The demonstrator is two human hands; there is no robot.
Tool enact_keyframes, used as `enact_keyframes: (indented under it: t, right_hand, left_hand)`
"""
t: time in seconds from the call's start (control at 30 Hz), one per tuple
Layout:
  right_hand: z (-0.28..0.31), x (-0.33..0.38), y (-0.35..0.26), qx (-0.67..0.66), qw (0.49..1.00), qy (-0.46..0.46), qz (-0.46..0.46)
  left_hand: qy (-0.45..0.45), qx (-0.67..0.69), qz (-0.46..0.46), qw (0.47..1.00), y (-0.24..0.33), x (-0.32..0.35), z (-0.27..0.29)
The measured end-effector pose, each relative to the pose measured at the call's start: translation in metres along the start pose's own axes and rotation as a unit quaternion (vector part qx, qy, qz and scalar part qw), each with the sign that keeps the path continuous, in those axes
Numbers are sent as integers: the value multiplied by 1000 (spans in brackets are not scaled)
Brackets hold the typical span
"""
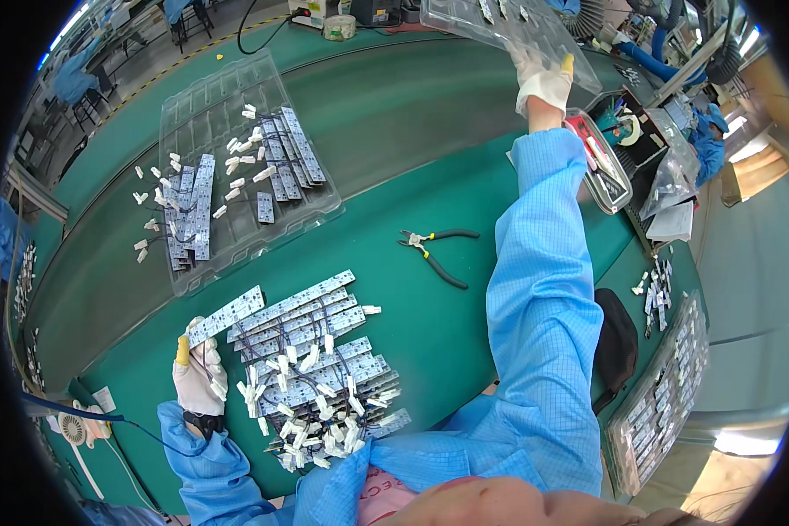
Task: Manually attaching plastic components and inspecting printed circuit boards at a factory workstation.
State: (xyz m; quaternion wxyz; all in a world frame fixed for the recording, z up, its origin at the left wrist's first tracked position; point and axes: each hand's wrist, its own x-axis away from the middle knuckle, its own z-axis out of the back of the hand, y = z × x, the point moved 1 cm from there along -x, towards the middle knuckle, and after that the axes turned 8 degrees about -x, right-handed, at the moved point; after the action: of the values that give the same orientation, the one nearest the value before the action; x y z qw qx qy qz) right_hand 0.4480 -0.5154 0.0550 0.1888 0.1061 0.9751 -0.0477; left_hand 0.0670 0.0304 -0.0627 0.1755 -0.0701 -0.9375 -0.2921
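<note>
The work looks partway along: at 10 o'clock a ribbed clear tray (263,238) bears two groups of wired circuit-board strips (203,203) and one short board (265,208), with bare ribs beyond them, so it seems only partly filled. At 7 o'clock a larger batch of strips (294,307), white plug connectors (324,434) bunched toward the wearer, lies on the green bench (438,351) — presumably left to do. The left hand (200,379), at 8 o'clock, grasps a single strip (228,316) beside that batch; the right hand (542,83), stretched to 1 o'clock, grips another clear tray (465,19) by its edge. Diagonal cutters (427,248) lie near centre, unheld.
</note>
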Motion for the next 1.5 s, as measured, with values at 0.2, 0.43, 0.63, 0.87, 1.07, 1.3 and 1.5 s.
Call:
enact_keyframes:
  t: [0.2,0.43,0.63,0.87,1.07,1.3,1.5]
  right_hand:
    - [-13,-11,22,-45,997,41,-39]
    - [-6,-6,41,-8,997,56,-56]
    - [-28,65,99,12,974,38,-225]
    - [-115,226,145,277,752,-93,-590]
    - [-133,332,177,369,719,-122,-577]
    - [-106,334,195,467,781,-70,-408]
    - [-92,338,185,418,799,-93,-423]
  left_hand:
    - [-25,1,-4,1000,-1,-3,3]
    - [42,-24,-30,998,-2,-9,-4]
    - [25,-55,-16,998,1,5,-9]
    - [-85,-40,-2,996,-1,18,-29]
    - [-62,-186,-63,979,-22,46,-89]
    - [-29,-518,-168,838,-18,57,-76]
    - [-13,-479,-307,822,-24,58,-57]
